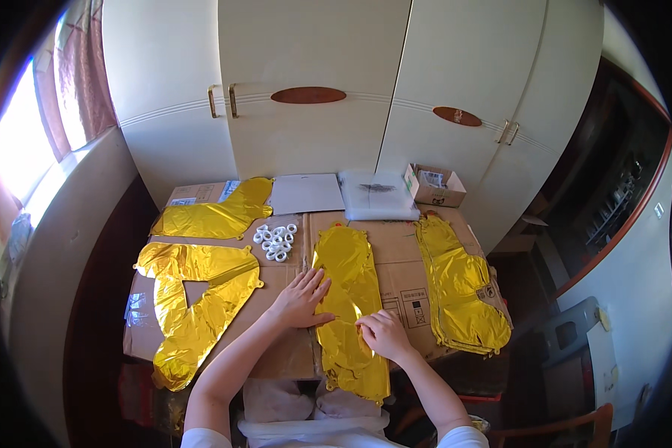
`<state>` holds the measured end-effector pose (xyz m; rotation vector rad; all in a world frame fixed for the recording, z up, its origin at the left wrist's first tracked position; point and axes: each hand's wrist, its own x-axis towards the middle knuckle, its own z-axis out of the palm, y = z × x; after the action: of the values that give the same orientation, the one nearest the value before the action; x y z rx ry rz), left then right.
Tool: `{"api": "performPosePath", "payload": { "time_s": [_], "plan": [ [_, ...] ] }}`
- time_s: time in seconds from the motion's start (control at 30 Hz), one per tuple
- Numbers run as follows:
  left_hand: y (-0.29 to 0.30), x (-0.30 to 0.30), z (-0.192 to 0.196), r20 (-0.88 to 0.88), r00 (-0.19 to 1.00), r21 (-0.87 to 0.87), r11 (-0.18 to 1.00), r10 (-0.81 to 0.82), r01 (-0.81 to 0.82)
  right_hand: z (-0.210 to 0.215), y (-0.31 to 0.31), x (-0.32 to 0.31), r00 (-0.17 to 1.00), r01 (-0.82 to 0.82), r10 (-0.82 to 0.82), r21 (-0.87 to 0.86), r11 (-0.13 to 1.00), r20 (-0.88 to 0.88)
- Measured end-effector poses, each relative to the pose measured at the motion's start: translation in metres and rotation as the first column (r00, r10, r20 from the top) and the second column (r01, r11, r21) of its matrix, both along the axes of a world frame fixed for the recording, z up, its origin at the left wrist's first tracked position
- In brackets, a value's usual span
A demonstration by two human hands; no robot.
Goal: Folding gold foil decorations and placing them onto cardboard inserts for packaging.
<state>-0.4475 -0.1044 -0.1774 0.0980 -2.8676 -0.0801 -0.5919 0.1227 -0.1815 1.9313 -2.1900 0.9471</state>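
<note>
A flat gold foil balloon (347, 284) lies lengthwise in the middle of the cardboard-covered table (276, 276). My left hand (300, 299) rests flat on its left edge, fingers spread. My right hand (383, 333) is curled on the balloon's lower right edge, fingertips pinching the foil. More gold foil balloons lie around: a large angular one (194, 299) at the left, another (213, 216) at the far left, and a stack (461, 287) at the right. A small pile of white rings (276, 241) sits just beyond my left hand.
A grey sheet (306, 193) and a clear plastic packet (378, 196) lie at the table's far edge, beside a small open cardboard box (434, 187). White wardrobe doors (313, 82) stand behind. A window (22, 149) is at the left, a chair (567, 425) at lower right.
</note>
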Motion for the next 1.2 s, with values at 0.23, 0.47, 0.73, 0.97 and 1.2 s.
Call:
{"api": "performPosePath", "payload": {
  "time_s": [0.23, 0.47, 0.73, 0.97, 1.2],
  "plan": [
    [0.019, -0.009, 0.001, 0.048, 0.996, -0.015, 0.997, 0.079, -0.078, 0.001, 0.009, -0.019, 0.999, -0.018, 0.017, -0.03, 0.999, -0.047],
    [0.017, -0.012, 0.005, 0.071, 0.996, -0.01, 0.999, 0.048, -0.047, 0.003, 0.015, -0.027, 0.999, -0.027, 0.027, -0.009, 1.0, 0.018],
    [0.004, -0.012, 0.002, 0.107, 0.994, -0.021, 0.999, -0.038, 0.04, 0.003, 0.018, -0.029, 0.997, -0.078, 0.078, 0.008, 0.997, 0.003],
    [0.005, -0.013, 0.009, 0.171, 0.984, -0.026, 0.998, -0.05, 0.055, 0.008, 0.02, -0.029, 0.992, -0.128, 0.128, 0.064, 0.99, 0.007],
    [0.001, -0.015, 0.022, 0.175, 0.983, 0.009, 0.999, -0.049, 0.049, 0.008, 0.019, -0.028, 0.989, -0.146, 0.147, 0.05, 0.988, -0.026]
  ]
}}
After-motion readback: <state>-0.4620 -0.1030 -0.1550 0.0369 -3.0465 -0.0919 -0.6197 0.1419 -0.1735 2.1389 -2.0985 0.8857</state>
